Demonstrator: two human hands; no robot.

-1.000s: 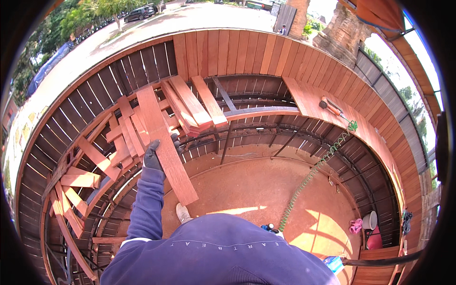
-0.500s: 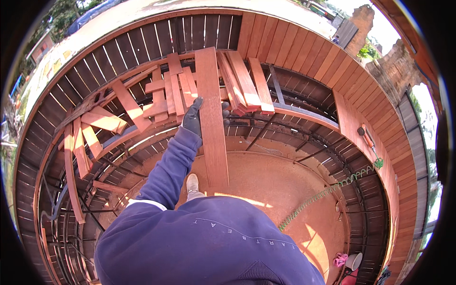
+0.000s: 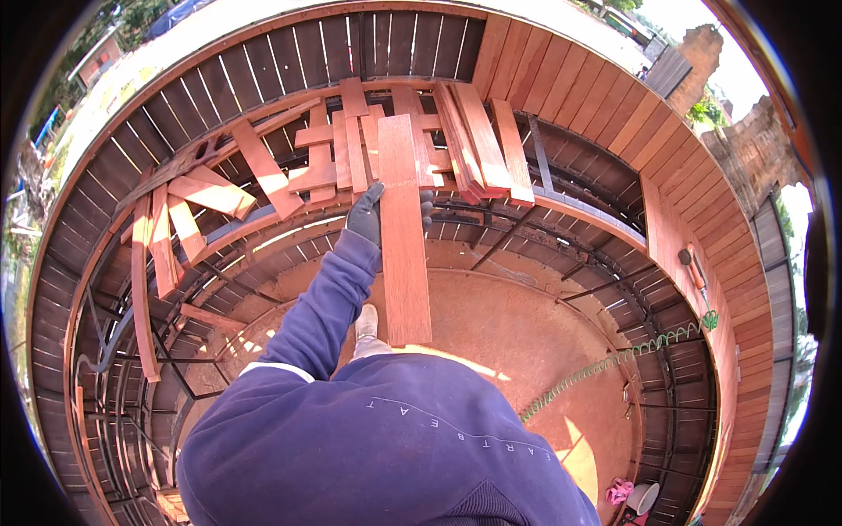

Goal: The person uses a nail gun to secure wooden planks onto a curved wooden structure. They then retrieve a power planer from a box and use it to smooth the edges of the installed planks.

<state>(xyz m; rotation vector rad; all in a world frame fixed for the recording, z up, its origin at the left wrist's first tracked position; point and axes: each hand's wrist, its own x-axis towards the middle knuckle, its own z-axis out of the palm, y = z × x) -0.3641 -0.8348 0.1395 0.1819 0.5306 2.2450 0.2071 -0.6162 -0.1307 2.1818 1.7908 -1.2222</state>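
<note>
My left hand (image 3: pixel 365 216), in a dark work glove, is closed on a flat reddish-brown wooden plank (image 3: pixel 406 272). The thumb lies along its left edge, and dark gloved fingertips show at the right edge; the rest of the grip is hidden beneath the board. Lengthwise, the plank points away from me, its near end just in front of my sweatshirt. Beyond its far end lie several loose boards (image 3: pixel 321 158) on the curved frame. Neither my right hand nor its forearm shows.
A curved slatted wall (image 3: pixel 307 53) surrounds me, partly faced with reddish boards (image 3: pixel 579 88). More loose boards (image 3: pixel 210 195) lie at the left. An orange-handled tool (image 3: pixel 695 270) with a green coiled hose (image 3: pixel 614 360) rests at the right. A white bucket (image 3: pixel 643 498) stands lower right.
The far end of the plank has come down in the picture, uncovering more of the boards behind it. The surroundings have shifted slightly right in view. My left hand keeps its grip.
</note>
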